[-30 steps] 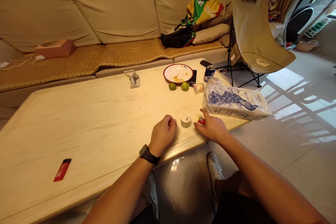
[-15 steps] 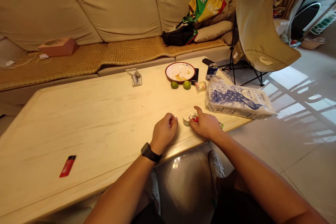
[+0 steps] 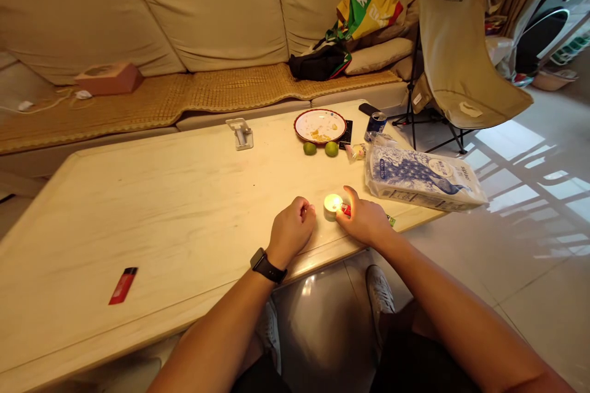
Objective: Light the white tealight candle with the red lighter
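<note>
A small white tealight candle (image 3: 330,207) stands on the pale marble-look table (image 3: 138,209) near its front edge, with a bright flame glowing at its top. My right hand (image 3: 362,218) is right beside it, gripping a red lighter (image 3: 345,210) with its tip at the candle. My left hand (image 3: 291,232) rests on the table in a loose fist just left of the candle, and nothing shows in it. A second red lighter (image 3: 123,285) lies far off to the left.
Toward the back of the table are a plate with food scraps (image 3: 319,126), two green limes (image 3: 321,148), a drink can (image 3: 375,126) and a white phone stand (image 3: 239,134). A large wrapped tissue pack (image 3: 424,179) lies at the right. A beige sofa runs behind.
The candle is now lit and glowing, where earlier it showed no flame. My right hand has moved left, bringing the lighter to the candle. My left hand has barely moved.
</note>
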`<action>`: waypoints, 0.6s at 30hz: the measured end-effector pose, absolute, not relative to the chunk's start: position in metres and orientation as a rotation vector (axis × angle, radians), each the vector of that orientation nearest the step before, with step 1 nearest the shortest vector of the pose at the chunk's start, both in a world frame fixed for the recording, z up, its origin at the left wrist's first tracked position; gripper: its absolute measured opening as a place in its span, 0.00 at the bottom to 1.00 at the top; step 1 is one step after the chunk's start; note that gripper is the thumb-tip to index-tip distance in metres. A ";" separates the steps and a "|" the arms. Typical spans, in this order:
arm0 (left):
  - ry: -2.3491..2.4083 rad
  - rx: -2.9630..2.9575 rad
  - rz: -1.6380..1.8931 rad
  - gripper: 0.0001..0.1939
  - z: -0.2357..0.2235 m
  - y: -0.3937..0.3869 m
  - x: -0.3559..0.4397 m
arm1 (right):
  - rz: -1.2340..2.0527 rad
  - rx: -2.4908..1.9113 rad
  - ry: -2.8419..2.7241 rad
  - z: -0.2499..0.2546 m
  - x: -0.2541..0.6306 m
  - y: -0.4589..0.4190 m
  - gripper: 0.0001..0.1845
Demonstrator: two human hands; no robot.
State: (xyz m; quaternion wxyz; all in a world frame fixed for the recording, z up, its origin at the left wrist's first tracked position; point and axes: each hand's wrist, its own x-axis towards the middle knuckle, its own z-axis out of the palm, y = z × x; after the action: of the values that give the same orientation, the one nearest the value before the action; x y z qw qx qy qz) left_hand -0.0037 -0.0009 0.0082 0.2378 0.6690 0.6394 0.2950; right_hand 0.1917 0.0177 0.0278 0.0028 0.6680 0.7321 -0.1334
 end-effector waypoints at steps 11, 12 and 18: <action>1.747 1.839 0.811 0.10 0.008 -0.001 -0.003 | -0.357 2.162 2.269 0.027 0.222 0.015 0.38; 1.746 1.840 0.814 0.10 0.008 -0.001 -0.002 | -0.357 2.166 2.263 0.027 0.225 0.014 0.38; 1.743 1.858 0.814 0.09 0.006 -0.001 -0.001 | -0.352 2.192 2.214 0.026 0.236 0.012 0.43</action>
State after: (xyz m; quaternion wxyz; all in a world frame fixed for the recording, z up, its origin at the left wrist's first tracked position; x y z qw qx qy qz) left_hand -0.0012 -0.0011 0.0064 0.2316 0.6758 0.6341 0.2961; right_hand 0.2365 0.0118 0.0263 0.0033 0.6991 0.7062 -0.1122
